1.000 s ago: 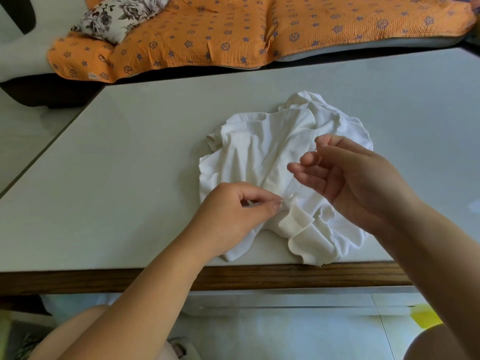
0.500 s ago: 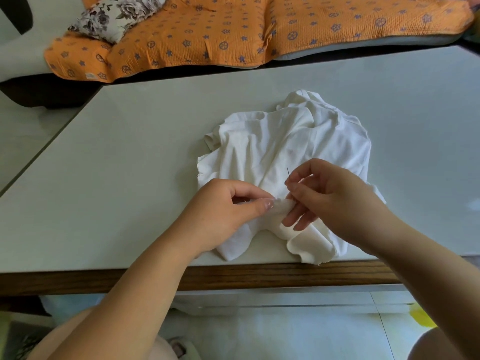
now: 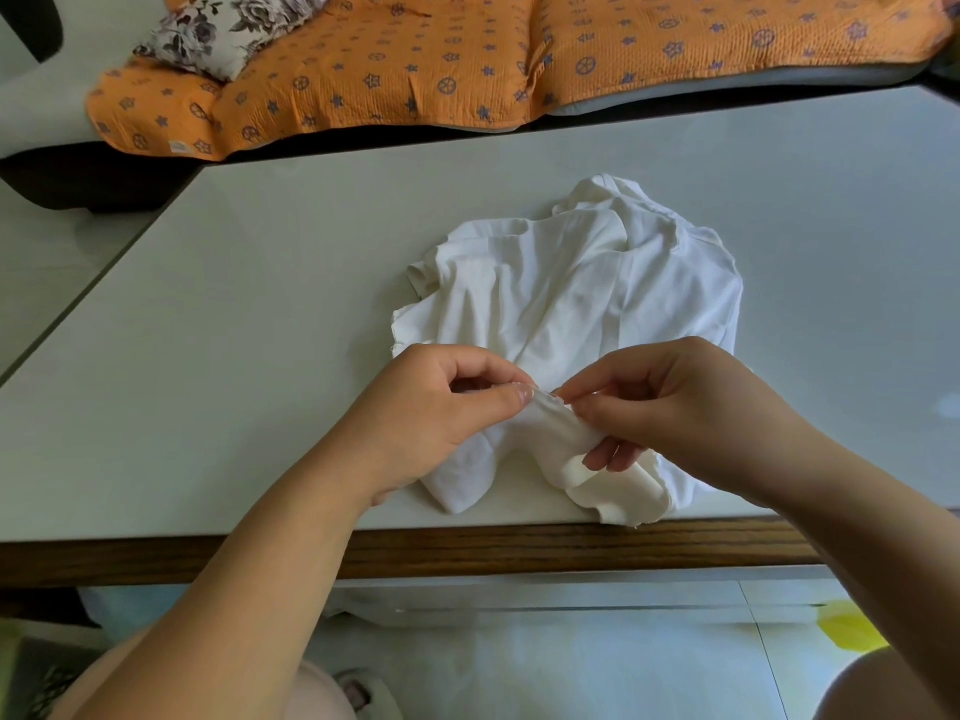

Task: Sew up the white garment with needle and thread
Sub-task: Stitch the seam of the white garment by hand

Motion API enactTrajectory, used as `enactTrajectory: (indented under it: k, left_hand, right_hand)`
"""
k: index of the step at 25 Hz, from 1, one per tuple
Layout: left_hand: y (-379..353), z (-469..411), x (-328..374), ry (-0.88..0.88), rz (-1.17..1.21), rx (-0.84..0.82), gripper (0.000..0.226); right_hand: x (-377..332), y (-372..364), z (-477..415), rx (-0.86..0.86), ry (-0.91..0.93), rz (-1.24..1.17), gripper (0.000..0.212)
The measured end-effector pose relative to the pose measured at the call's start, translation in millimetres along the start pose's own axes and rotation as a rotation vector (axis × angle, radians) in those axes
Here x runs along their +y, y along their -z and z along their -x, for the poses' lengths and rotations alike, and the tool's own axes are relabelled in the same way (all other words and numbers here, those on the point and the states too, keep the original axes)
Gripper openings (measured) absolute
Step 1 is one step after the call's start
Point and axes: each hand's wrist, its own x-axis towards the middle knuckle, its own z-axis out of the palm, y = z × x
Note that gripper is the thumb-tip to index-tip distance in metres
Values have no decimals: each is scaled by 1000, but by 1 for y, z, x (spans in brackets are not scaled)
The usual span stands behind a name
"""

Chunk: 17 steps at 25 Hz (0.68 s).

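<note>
Head camera: pale grey tabletop (image 3: pixel 260 407) with a wooden front edge carries the white garment (image 3: pixel 571 304) — crumpled, creased, bunched near that edge. Left hand (image 3: pixel 431 418) pinches a raised fold of its hem between thumb and forefinger; right hand (image 3: pixel 691 402) pinches the same fold just beside it — any needle is too small to tell.

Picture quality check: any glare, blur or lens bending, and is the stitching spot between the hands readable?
Head view: soft even daylight, faint sheen on the table; wide-angle lens bows its edges; left hand and right hand are sharp; white garment shows its folds at low contrast; no needle or thread can be made out where the fingers meet.
</note>
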Motion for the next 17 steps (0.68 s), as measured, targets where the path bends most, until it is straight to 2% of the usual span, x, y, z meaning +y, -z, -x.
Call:
enactTrajectory:
  k: [17]
  left_hand:
    - [2,0,1,38,39,-30,6]
  right_hand:
    - [3,2,0,-61,-6,-113,14]
